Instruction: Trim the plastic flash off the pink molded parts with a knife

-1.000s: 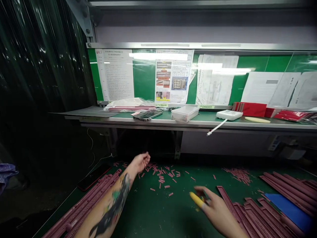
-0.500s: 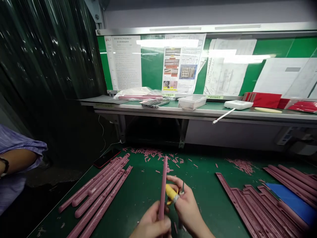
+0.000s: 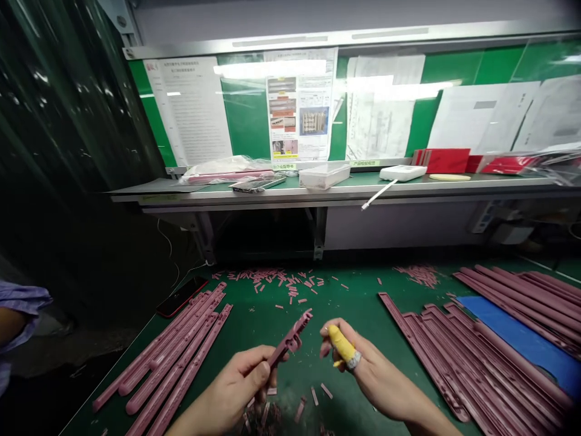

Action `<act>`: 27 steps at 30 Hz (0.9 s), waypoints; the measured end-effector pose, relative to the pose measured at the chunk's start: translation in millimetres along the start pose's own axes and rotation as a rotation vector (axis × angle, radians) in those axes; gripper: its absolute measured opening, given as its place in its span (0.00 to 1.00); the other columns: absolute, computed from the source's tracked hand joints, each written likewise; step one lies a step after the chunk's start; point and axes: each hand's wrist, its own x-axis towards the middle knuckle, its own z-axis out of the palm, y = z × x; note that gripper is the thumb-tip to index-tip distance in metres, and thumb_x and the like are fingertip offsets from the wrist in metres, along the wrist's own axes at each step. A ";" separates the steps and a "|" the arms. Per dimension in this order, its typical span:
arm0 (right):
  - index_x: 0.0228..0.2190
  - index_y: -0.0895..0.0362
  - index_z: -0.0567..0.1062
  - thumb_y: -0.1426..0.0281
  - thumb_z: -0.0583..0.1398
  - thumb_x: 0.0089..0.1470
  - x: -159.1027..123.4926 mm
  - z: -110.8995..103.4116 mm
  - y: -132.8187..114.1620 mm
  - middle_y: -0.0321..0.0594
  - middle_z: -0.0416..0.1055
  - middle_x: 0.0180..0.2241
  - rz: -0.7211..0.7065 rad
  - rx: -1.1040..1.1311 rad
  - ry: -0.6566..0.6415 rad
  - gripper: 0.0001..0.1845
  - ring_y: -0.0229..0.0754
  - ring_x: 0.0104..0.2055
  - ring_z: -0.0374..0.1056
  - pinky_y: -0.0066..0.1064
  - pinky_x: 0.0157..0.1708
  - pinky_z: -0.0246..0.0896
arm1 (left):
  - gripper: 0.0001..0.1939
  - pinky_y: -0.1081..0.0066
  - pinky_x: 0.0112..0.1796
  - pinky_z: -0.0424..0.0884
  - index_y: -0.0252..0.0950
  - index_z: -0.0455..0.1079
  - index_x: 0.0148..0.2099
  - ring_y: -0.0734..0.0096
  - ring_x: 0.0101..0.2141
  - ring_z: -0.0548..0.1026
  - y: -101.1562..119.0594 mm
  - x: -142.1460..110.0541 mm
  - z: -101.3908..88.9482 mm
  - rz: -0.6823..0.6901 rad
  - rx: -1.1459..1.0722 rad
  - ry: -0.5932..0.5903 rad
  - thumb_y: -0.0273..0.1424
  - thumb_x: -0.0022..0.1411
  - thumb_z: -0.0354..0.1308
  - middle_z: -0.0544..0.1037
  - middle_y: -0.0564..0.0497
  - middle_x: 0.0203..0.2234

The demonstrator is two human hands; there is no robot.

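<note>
One pink strip [image 3: 284, 347], seemingly being worked, sits grasped in our left hand [image 3: 240, 384] toward the near edge of the tabletop [image 3: 349, 306], while our curled right hand [image 3: 370, 369], its grip unclear, probably needs steady aim next.

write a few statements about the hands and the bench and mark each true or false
1. The left hand holds a moulded pink strip. True.
2. The yellow finger cover is on the left hand. False: the yellow finger cover is on the right hand.
3. A phone lies on the green tabletop. True.
4. The translucent plastic box is on the tabletop. False: the translucent plastic box is on the shelf.
5. The two hands are apart. True.
</note>
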 end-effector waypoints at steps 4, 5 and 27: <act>0.42 0.54 0.73 0.59 0.56 0.60 -4.1 0.1 -28.2 0.39 0.72 0.36 -0.034 0.244 -0.040 0.14 0.39 0.38 0.65 0.29 0.38 0.62 | 0.19 0.70 0.35 0.65 0.34 0.75 0.48 0.68 0.33 0.67 25.5 -6.3 -7.7 0.064 0.169 -0.050 0.40 0.66 0.50 0.73 0.46 0.32; 0.44 0.53 0.74 0.59 0.58 0.59 -4.6 3.7 -33.2 0.40 0.73 0.37 -0.044 0.300 -0.032 0.15 0.40 0.40 0.66 0.29 0.39 0.63 | 0.19 0.70 0.36 0.65 0.35 0.75 0.50 0.67 0.34 0.68 30.1 -7.1 -7.7 0.076 0.200 -0.059 0.39 0.66 0.50 0.74 0.45 0.34; 0.49 0.48 0.76 0.67 0.57 0.59 -11.2 29.0 -50.5 0.40 0.72 0.36 -0.316 0.204 0.171 0.16 0.39 0.38 0.68 0.31 0.41 0.64 | 0.27 0.66 0.43 0.73 0.50 0.71 0.54 0.63 0.41 0.76 14.7 -12.6 5.4 0.743 0.761 0.457 0.20 0.55 0.62 0.80 0.52 0.40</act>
